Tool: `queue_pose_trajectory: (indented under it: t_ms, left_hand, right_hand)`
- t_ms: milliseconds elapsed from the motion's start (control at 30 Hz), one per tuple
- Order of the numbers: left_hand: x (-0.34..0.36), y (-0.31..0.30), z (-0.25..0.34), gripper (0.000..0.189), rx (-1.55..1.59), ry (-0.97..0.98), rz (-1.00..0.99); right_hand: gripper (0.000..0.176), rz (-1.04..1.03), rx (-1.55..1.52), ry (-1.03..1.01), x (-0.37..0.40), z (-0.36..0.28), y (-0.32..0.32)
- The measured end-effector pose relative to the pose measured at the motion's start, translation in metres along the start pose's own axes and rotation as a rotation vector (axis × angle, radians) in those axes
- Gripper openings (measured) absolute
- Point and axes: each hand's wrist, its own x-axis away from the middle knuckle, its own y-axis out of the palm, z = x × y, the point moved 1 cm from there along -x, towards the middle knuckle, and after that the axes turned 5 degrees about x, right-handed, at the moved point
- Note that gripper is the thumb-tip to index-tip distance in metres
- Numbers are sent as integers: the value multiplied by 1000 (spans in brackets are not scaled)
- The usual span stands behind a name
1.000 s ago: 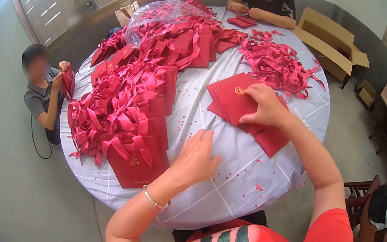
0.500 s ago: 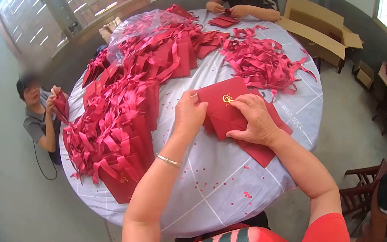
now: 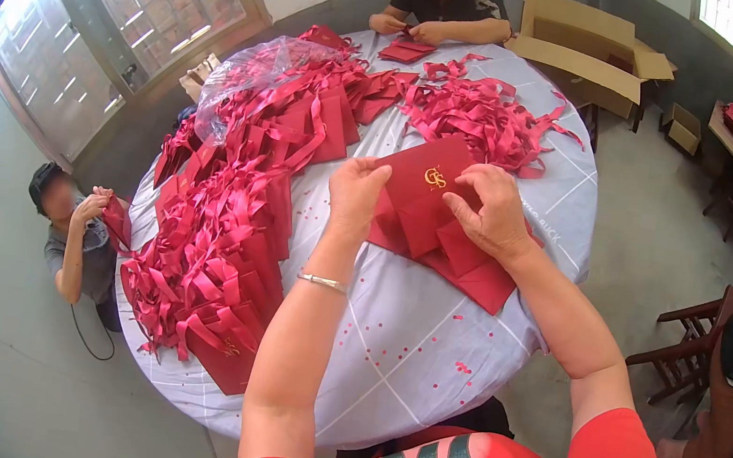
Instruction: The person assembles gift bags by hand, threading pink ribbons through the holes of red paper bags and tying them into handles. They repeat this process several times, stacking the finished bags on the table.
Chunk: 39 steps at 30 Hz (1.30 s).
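Observation:
A red bag with a gold emblem (image 3: pixel 421 180) is held above other flat red pieces (image 3: pixel 482 282) on the round table. My left hand (image 3: pixel 356 191) pinches the bag's left edge between thumb and fingers. At the bag's right side is my right hand (image 3: pixel 489 211), its fingers curled and its thumb apart from them, close to the emblem. Whether its fingertips grip the edge is hard to make out. Beyond the bag lies a heap of loose red ribbons (image 3: pixel 487 119).
Ribboned red bags (image 3: pixel 230 256) are piled along the table's left side, with clear plastic (image 3: pixel 253 70) on top. Co-workers sit at the far side (image 3: pixel 443 3) and left (image 3: pixel 81 234). An open cardboard box (image 3: pixel 579 43) stands at the back right, wooden stools at the right.
My right hand has lifted off the bag's face, and its fingers have curled. The emblem shows fully now. My left hand still holds the left edge. The whole view has shifted slightly.

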Motion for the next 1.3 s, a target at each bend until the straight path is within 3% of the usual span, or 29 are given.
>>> queue_pose_trajectory:
  t_ms: [100, 167, 233, 300, 400, 467, 533, 667, 700, 867, 933, 1000, 1067, 1200, 1300]
  left_hand:
    - [4, 4, 19, 17, 79, -13, -29]
    - [-2, -5, 27, 12, 134, 192, 29]
    - [16, -6, 55, 13, 203, 238, 77]
    - [24, -24, 57, 17, 43, 447, 120]
    - [68, -37, 64, 23, 41, 324, 30]
    - [95, -45, 54, 16, -180, 158, -63]
    - [117, -52, 39, 16, -552, 143, -144]
    - [144, -64, 27, 13, -604, -120, -228]
    - [144, -74, 11, 12, -618, -9, -233]
    - [152, -78, 1, 10, -714, 38, -259]
    - [155, -75, -2, 12, -862, 301, -271]
    - [159, -68, 0, 16, -892, 326, -251]
    - [159, -61, 4, 21, -910, 611, -275]
    - [156, -60, 0, 28, -879, 675, -495]
    - [159, -61, -2, 34, -907, 708, -495]
  right_hand:
    - [43, -2, 30, -26, -4, -4, -9]
    - [45, 289, -3, -52, -9, -13, -15]
    - [45, 287, 9, -67, -9, -10, -18]
    - [38, 289, -201, 119, -5, -2, -10]
    - [31, 230, -261, 274, 1, 19, 7]
    - [20, 141, -242, 329, 5, 31, 18]
    - [16, 27, -226, 343, 7, 32, 19]
    - [17, -61, -252, 346, -5, 25, 10]
    - [16, -89, -248, 356, -10, 27, 8]
    - [16, -245, 63, 185, -45, 73, 23]
    - [16, -279, 177, 154, -56, 86, 37]
    - [15, -315, 281, 118, -62, 93, 50]
    - [14, -400, 480, 70, -65, 95, 58]
    - [15, -443, 553, 73, -66, 96, 69]
    - [17, -380, 443, 112, -66, 95, 68]
